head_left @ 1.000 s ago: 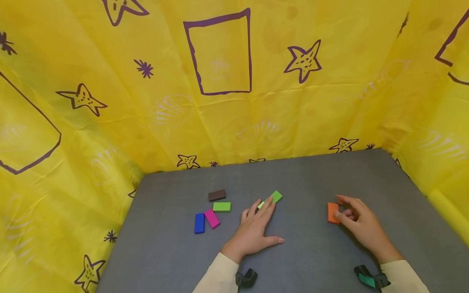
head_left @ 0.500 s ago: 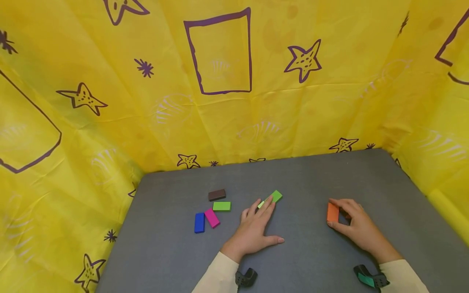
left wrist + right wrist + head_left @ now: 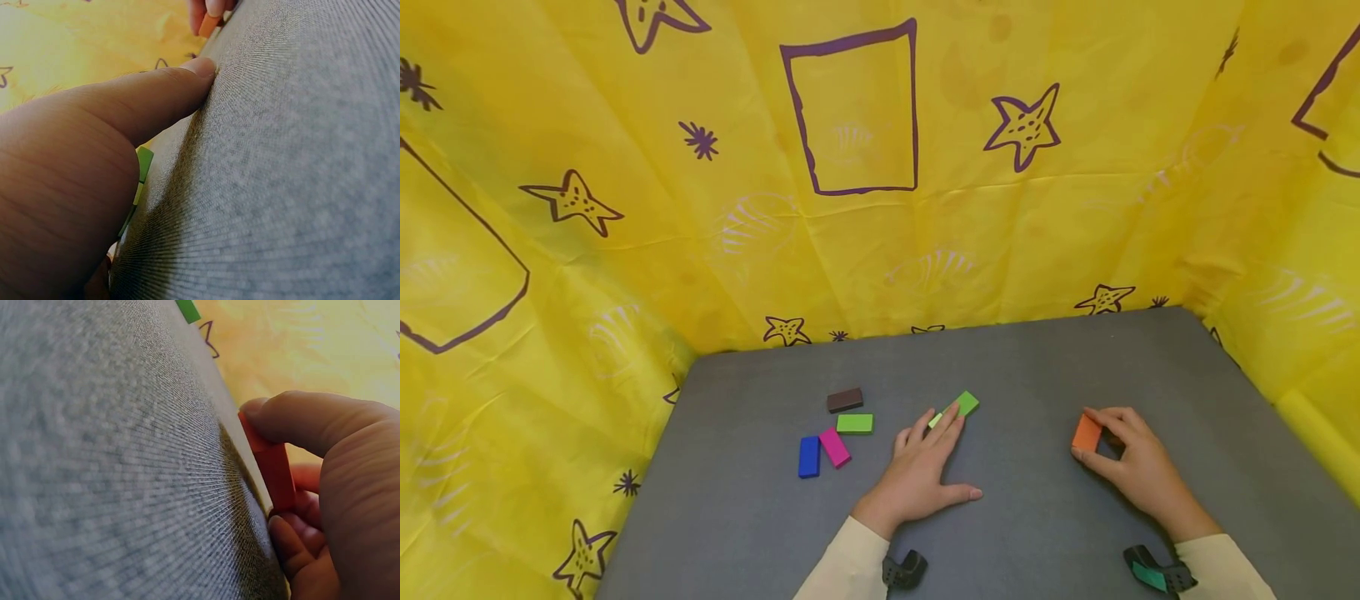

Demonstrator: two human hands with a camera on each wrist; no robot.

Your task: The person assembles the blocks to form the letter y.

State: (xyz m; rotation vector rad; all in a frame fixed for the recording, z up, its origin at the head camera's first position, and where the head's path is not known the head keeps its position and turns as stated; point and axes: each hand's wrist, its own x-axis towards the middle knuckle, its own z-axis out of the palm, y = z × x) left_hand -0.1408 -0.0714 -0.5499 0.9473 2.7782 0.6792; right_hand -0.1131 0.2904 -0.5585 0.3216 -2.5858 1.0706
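Right hand (image 3: 1138, 467) pinches orange block (image 3: 1087, 432)

The hand is just right of the orange block, gripping its opposite ends. Well left of that block, the left hand (image 3: 916, 479) lies spread, fingers over a green block (image 3: 968, 403); farther left sit a pink block (image 3: 835, 447) and a blue block (image 3: 808, 457)

table (image 3: 1015, 517): matt, fine-ribbed, cloth-like | yellow sheet (image 3: 865, 233) beyond far edge: smooth, creased, faint sheen | orange block (image 3: 1087, 433), nearer right edge: smooth | blue block (image 3: 808, 457), nearer left edge: smooth, matt | left sleeve (image 3: 850, 562): matt cloth
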